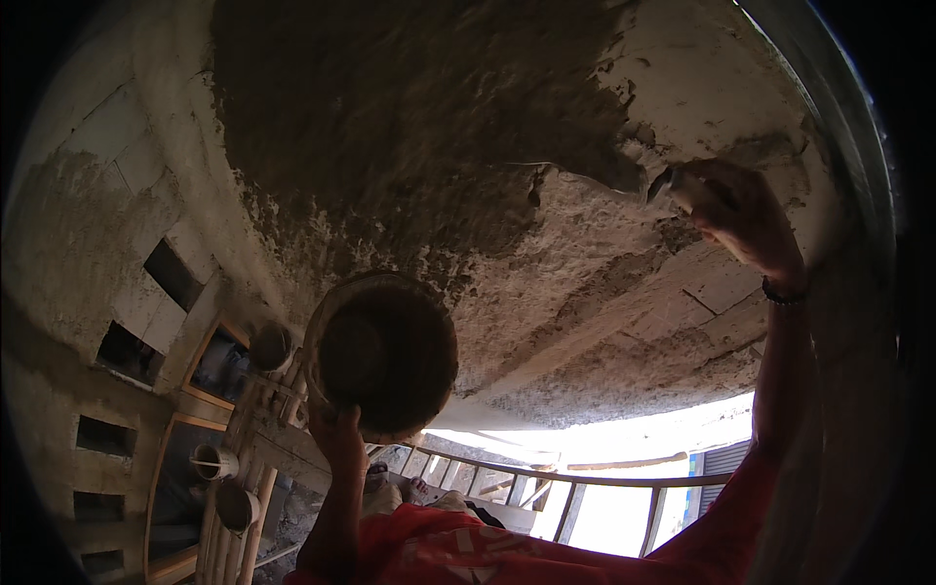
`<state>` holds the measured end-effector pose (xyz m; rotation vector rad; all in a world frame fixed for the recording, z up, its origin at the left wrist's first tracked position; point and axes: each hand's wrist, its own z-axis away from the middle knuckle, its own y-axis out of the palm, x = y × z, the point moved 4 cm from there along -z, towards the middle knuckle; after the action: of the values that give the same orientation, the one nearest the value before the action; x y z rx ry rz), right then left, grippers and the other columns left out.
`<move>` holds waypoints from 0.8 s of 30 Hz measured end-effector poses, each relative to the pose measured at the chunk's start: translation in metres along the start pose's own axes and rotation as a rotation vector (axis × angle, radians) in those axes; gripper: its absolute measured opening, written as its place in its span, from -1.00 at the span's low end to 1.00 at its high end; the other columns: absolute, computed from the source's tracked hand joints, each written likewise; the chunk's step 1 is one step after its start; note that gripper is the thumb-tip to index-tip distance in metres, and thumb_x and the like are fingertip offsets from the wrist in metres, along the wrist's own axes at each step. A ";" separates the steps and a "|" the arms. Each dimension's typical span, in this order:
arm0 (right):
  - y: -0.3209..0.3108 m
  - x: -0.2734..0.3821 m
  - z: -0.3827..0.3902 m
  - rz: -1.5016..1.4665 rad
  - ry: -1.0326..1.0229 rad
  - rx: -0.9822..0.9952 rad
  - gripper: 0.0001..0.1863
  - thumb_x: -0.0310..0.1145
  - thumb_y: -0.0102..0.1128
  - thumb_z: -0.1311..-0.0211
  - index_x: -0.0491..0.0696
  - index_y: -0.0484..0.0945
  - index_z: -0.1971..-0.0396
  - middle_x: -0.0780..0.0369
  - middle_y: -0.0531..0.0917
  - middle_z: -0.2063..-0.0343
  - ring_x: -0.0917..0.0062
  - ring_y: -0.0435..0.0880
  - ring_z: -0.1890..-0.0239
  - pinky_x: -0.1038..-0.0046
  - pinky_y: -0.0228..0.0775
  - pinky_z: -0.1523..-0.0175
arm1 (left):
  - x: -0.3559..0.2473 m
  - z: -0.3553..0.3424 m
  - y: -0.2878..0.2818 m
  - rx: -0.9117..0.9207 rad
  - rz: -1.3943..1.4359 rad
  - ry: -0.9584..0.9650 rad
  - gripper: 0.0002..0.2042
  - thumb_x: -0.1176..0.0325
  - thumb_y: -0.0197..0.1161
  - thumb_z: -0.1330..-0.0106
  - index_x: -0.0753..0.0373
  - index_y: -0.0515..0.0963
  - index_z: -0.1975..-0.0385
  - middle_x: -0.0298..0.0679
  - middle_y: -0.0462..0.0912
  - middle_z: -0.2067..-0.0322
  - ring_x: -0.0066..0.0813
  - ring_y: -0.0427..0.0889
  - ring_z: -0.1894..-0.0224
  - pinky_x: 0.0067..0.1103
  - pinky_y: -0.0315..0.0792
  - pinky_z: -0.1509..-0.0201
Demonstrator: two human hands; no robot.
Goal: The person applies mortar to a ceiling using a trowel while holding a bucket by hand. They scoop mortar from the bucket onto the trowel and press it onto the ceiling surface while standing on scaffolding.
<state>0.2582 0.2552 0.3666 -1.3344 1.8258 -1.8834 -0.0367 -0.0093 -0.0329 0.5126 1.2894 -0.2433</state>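
My left hand [338, 439] is closed on the rim of a round, dark bucket [382, 361], its mouth tilted into view and its inside in deep shadow. At the upper right, my right hand [749, 219] grips the handle of a trowel [609, 177]. The trowel's blade lies along the lower edge of a dark patch of wet plaster [409, 127] on the overhead surface. Around that patch shows a paler, rough surface [604, 253]. A dark bead bracelet [783, 292] circles my right wrist.
At the lower left, several more buckets, including a pale one [214, 461], stand by wooden poles [261, 512]. A wall with square openings [105, 436] and wood-framed windows [158, 487] is on the left. Below runs a ladder-like wooden railing [604, 480] before bright daylight.
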 end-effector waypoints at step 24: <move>0.392 -0.004 0.065 -1.344 0.752 0.395 -0.64 -0.39 0.12 -0.28 -0.13 0.38 -0.05 0.20 0.57 0.44 0.49 0.62 0.56 0.40 0.49 0.55 | 0.012 0.011 0.027 0.081 0.020 0.077 -0.28 0.64 0.11 -0.02 0.33 0.17 -0.32 -0.13 0.47 -0.04 -0.51 0.51 0.08 -0.60 0.42 -0.02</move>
<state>0.1364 0.1272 0.0103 -2.0644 0.3652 -3.4765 -0.0119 0.0097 -0.0365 0.6086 1.3527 -0.2626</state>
